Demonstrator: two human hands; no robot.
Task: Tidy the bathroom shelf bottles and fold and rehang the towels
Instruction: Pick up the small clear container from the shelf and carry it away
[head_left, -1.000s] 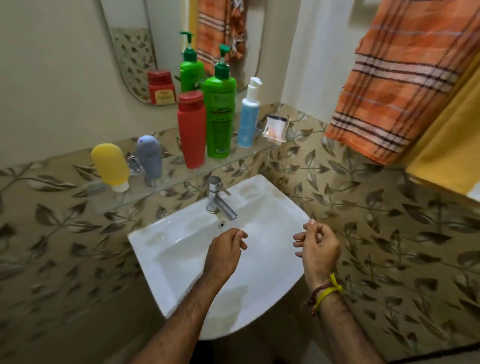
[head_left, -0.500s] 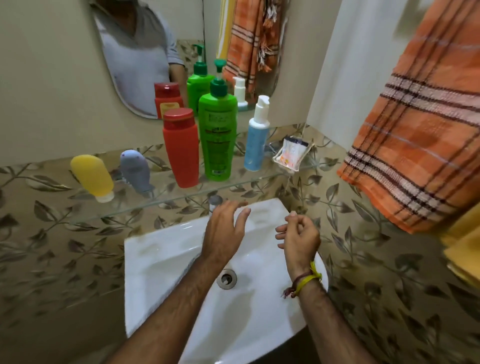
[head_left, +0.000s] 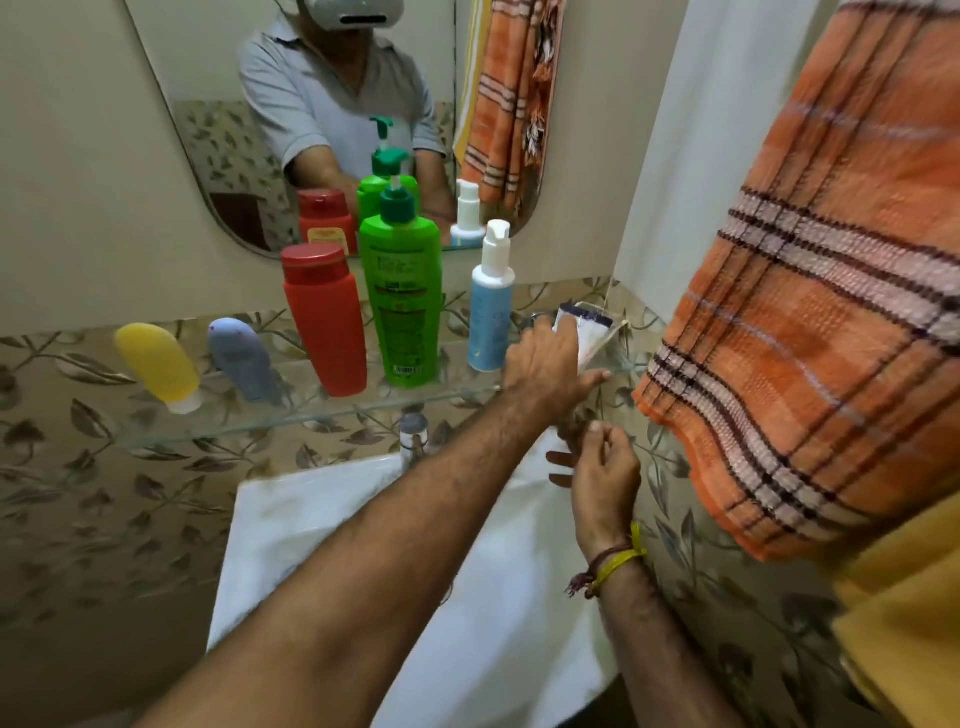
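Observation:
On the glass shelf (head_left: 291, 418) a yellow bottle (head_left: 156, 366) and a grey-blue bottle (head_left: 244, 358) lie on their sides. A red bottle (head_left: 324, 317), a green pump bottle (head_left: 402, 301) and a light-blue pump bottle (head_left: 491, 312) stand upright. At the shelf's right end leans a white tube (head_left: 589, 327). My left hand (head_left: 545, 364) reaches it: fingers touch its left side and the thumb stretches out beneath it. My right hand (head_left: 597, 470) hovers below the shelf, loosely curled and holding nothing. An orange plaid towel (head_left: 805, 338) hangs at the right over a yellow towel (head_left: 909, 623).
A white sink (head_left: 311, 525) with a metal tap (head_left: 413, 431) sits under the shelf. The mirror (head_left: 332, 104) above reflects a person and the bottles. Leaf-patterned tiles cover the wall, and the corner wall stands close to the tube.
My left hand has risen from over the sink to the shelf's right end and touches the tube. My right hand has moved up a little. The view has shifted closer to the shelf.

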